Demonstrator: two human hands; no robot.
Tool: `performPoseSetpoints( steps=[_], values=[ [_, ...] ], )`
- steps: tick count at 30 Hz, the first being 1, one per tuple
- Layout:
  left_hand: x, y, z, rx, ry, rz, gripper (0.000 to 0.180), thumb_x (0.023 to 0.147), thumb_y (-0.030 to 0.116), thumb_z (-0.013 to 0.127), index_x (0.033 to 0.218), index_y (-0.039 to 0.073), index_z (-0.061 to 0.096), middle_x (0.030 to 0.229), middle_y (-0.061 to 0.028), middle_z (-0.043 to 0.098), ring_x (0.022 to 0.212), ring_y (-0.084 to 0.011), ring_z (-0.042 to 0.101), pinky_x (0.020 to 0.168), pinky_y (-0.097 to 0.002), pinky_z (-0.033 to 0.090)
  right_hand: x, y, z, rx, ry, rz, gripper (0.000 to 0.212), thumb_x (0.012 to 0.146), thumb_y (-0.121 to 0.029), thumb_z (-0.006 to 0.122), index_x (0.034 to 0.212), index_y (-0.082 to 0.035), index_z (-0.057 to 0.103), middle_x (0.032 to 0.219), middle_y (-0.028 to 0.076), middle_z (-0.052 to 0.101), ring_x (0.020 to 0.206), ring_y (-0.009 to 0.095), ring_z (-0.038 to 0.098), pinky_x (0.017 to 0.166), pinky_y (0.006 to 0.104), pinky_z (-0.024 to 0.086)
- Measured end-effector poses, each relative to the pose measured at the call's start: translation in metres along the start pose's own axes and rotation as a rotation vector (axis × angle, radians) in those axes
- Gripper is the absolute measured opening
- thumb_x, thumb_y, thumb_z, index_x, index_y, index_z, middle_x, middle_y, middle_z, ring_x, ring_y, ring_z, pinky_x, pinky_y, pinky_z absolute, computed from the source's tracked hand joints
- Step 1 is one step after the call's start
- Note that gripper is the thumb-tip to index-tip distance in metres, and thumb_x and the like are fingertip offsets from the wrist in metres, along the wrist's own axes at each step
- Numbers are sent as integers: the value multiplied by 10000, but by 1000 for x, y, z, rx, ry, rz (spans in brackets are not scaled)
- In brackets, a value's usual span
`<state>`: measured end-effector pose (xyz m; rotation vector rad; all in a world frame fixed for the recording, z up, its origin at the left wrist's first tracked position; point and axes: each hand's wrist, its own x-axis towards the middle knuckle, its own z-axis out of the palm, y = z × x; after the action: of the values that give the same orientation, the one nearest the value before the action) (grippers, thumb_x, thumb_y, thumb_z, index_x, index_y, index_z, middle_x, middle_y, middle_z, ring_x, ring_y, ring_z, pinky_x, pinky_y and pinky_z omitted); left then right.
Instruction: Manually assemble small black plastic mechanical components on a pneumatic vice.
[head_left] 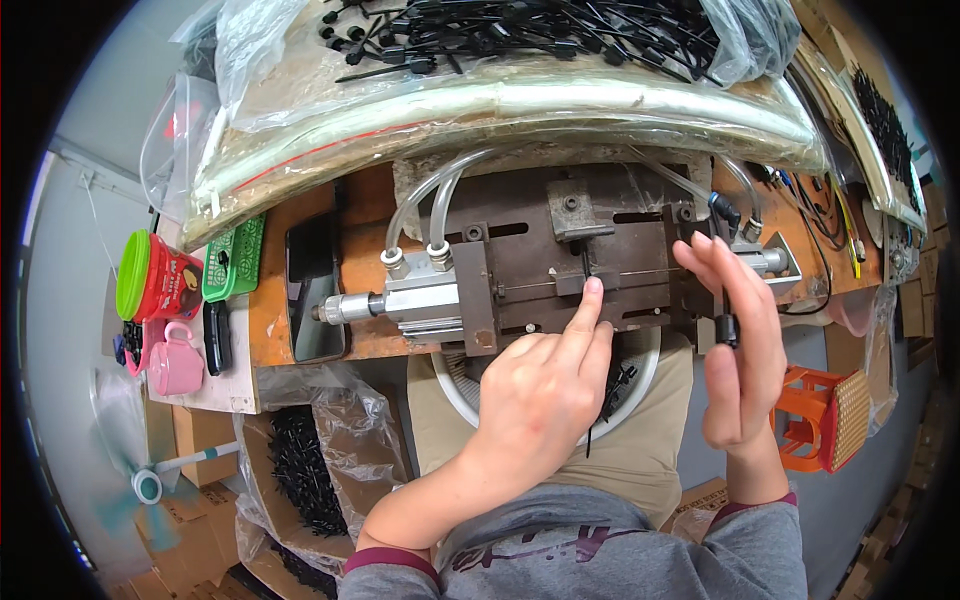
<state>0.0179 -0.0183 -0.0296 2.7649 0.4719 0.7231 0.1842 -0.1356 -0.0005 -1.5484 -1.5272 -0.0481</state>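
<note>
My left hand (545,385) reaches over a dark metal clamping fixture (525,200). Its index finger is stretched out, with the tip on a small block (570,282) at the fixture's middle. A thin black stem (587,262) stands at that fingertip; whether the finger presses on it is hard to see. The other fingers bend back, and the thumb is hidden. Raised at the fixture's right end, my right hand (745,350) holds a black knobbed plastic part (727,330) between thumb and fingers. Its stem runs up along the fingers, which are otherwise fairly straight.
Air cylinders (425,300) with clear hoses flank the fixture. Behind lies a plastic-lined tray (500,105) heaped with black parts. A phone (315,290), green basket (235,258), red tub (165,280) and pink cup (177,362) are left. An orange stool (820,415) stands right; a fan (147,487) is lower left.
</note>
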Motion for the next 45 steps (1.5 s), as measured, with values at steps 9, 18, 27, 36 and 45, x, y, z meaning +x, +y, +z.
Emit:
performPoseSetpoints(
  steps=[9, 18, 27, 36, 45],
  values=[
    [47, -29, -52, -47, 264, 88, 287, 768, 121, 846, 1030, 54, 749, 1056, -109, 759, 866, -240, 745, 756, -296, 591, -11, -12, -2, -56, -143, 55, 330, 727, 69, 807, 1023, 36, 666, 1376, 256, 566, 1133, 309, 660, 866, 363, 571],
    [200, -96, -75, 112, 423, 243, 194, 832, 106, 735, 979, -20, 742, 1002, -170, 706, 986, -353, 670, 884, -406, 531, -19, -4, 44, -331, -261, -85, 192, 757, -45, 692, 939, -4, 645, 1332, 192, 646, 667, 200, 642, 617, 291, 528],
    [210, -97, -64, 113, 368, 104, 183, 784, 134, 762, 890, -12, 737, 909, -170, 693, 907, -347, 681, 819, -424, 548, -7, -10, 37, -381, -324, -69, 188, 751, -73, 731, 919, -37, 655, 1252, 164, 692, 576, 184, 613, 564, 296, 514],
    [89, -63, -101, -232, 257, 140, 358, 734, 40, 840, 1084, 23, 762, 1253, -150, 703, 1172, -262, 665, 994, -363, 516, 133, 17, 14, -84, 134, -130, 193, 825, -149, 759, 958, -26, 690, 940, 81, 733, 671, 212, 652, 626, 313, 531],
    [15, 0, -49, -276, 70, 86, 409, 746, -17, 791, 1147, 12, 717, 1371, -216, 574, 1122, -343, 637, 928, -397, 545, 285, 44, 85, -682, -339, -80, 829, 636, -374, 811, 1334, 13, 591, 1259, 212, 656, 1162, 366, 612, 1017, 431, 506]
  ],
)
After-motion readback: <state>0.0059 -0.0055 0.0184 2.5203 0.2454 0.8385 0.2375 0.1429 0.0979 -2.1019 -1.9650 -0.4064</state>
